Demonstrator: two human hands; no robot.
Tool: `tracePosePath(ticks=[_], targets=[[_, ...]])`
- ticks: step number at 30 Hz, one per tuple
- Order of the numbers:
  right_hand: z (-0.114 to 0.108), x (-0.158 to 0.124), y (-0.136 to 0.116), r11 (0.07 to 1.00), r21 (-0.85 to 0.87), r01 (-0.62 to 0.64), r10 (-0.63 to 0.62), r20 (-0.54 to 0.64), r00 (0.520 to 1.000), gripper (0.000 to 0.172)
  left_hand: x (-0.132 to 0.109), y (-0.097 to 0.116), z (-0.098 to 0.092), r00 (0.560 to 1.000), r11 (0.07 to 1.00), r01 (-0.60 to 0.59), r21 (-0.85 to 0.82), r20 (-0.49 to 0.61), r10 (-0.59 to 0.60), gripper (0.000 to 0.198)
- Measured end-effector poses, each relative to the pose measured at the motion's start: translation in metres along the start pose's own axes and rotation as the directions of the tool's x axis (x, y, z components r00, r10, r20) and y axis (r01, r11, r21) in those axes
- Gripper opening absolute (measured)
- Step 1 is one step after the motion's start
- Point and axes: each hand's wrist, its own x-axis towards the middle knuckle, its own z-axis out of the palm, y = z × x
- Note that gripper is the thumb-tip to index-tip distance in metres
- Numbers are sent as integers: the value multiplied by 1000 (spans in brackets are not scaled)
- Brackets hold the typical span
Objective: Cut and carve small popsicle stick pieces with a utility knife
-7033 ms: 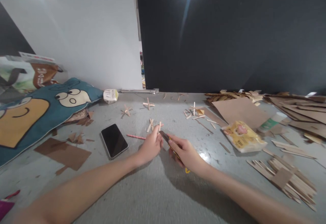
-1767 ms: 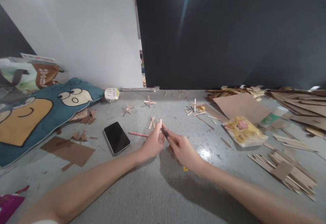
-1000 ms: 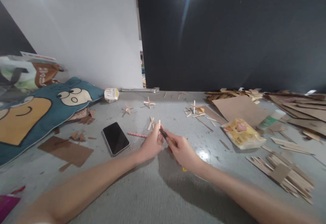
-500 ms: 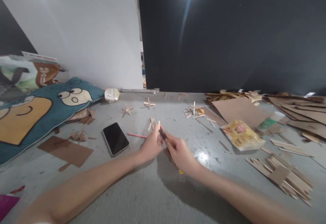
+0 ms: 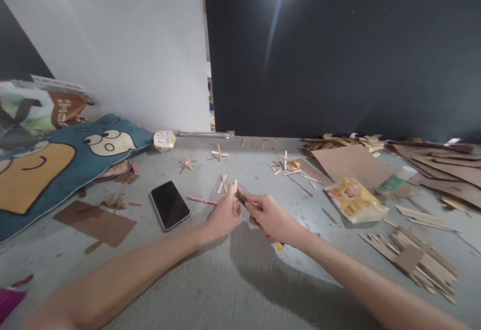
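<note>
Between the fingers of my left hand [image 5: 224, 213] is a wooden craft stick [image 5: 235, 186], its pale tip pointing up and away. My right hand [image 5: 273, 218] is closed around a utility knife [image 5: 247, 203] with a dark front and a yellow body, whose yellow end [image 5: 279, 246] shows below the palm. The knife's front is at the left fingers, close to the stick; whether the blade touches the wood I cannot tell. Just beyond the hands lies a small crossed-stick piece [image 5: 223, 184]. A red-and-white striped stick [image 5: 202, 200] lies beside my left hand.
A phone [image 5: 170, 205] lies left of my hands, near brown cardboard [image 5: 95, 223] and a blue cushion [image 5: 75, 165]. More crossed sticks [image 5: 219, 153] stand farther back. To the right are a yellow tissue pack [image 5: 355, 201], a glue stick [image 5: 396, 180] and a bundle of craft sticks [image 5: 413, 260].
My right hand has shifted slightly right and turned with the knife, so more of its yellow end shows. The left hand keeps the stick in nearly the same spot.
</note>
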Motion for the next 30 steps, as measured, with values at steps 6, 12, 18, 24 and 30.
tracePosePath(ticks=[6,12,18,24,30], targets=[[30,6,27,985,52,167,-157,-156,975,35,1,7,-1,999,998,-22,-58,-40,19,20],[27,5,28,981,109,161,-148,-119,982,35,1,-1,-1,998,1000,-24,-12,-62,23,24],[10,1,14,990,141,3,-15,84,996,31,0,1,-2,999,999,-6,44,-44,8,27],[-5,-10,-1,948,281,-149,99,185,978,20,-1,10,-2,997,997,41,71,-65,-37,23],[-3,-18,-10,881,424,-211,151,170,974,12,1,5,1,986,991,125,-43,-105,-129,23]])
